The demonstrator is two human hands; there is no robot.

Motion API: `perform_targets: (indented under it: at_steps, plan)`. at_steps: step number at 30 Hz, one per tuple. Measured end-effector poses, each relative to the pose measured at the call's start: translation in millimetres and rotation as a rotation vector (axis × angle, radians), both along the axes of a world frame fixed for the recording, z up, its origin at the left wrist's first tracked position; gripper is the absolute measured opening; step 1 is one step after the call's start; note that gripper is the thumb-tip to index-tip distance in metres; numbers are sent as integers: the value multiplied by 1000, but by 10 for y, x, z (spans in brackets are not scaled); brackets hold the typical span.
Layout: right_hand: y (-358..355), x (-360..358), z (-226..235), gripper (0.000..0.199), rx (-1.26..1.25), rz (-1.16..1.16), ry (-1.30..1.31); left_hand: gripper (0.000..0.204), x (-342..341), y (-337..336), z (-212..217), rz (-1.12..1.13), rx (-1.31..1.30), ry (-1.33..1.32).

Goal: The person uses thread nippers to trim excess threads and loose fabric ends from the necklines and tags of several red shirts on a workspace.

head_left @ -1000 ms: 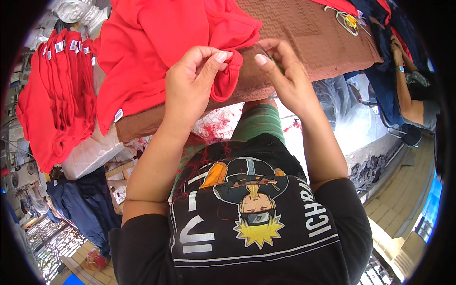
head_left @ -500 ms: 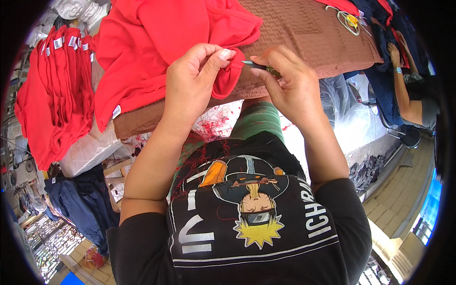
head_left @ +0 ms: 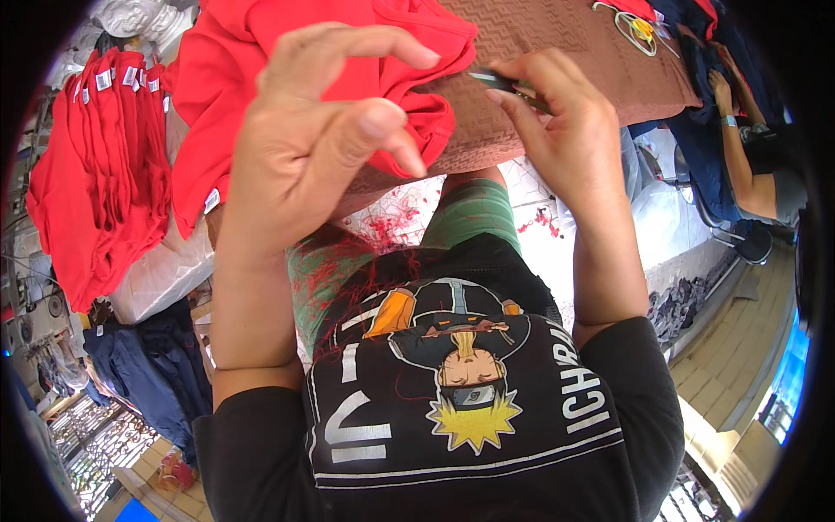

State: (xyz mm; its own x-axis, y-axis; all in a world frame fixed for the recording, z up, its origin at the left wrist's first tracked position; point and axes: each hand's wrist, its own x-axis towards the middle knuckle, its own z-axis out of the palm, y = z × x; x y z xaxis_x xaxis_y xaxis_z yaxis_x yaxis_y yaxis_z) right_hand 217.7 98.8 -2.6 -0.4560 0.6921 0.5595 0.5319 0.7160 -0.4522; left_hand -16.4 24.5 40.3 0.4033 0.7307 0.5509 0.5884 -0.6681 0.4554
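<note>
A red garment (head_left: 235, 96) lies spread over the near edge of the table, its rounded hem bunched near the middle. Raised above it, my left hand (head_left: 317, 130) has thumb and fingers spread apart with nothing between them. My right hand (head_left: 565, 122) pinches a small dark thread snipper (head_left: 500, 82), its pale blade tip pointing left toward the garment but apart from it. Red thread scraps (head_left: 365, 287) cling to my lap and shirt.
The table wears a brown patterned cloth (head_left: 557, 78). Stacked red garments (head_left: 104, 174) with white labels hang at left, above dark blue clothing (head_left: 152, 374). A pale cord with a yellow piece (head_left: 642, 33) lies far right. Another person's arm (head_left: 735, 157) works at the right.
My left hand has let go of the red hem, lifted toward me and opened. My right hand has moved slightly right and up with the snipper. The hem has dropped onto the table edge.
</note>
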Motion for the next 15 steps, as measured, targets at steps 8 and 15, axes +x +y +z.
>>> perform_targets:
  at_steps: [8,15]
  plan:
    - [44,24,21,27,-214,-18,165,34,488,-116,-580,369,17,209]
    - [68,-43,-12,23,-267,0,229,22,196,126,-716,484,-492,-494]
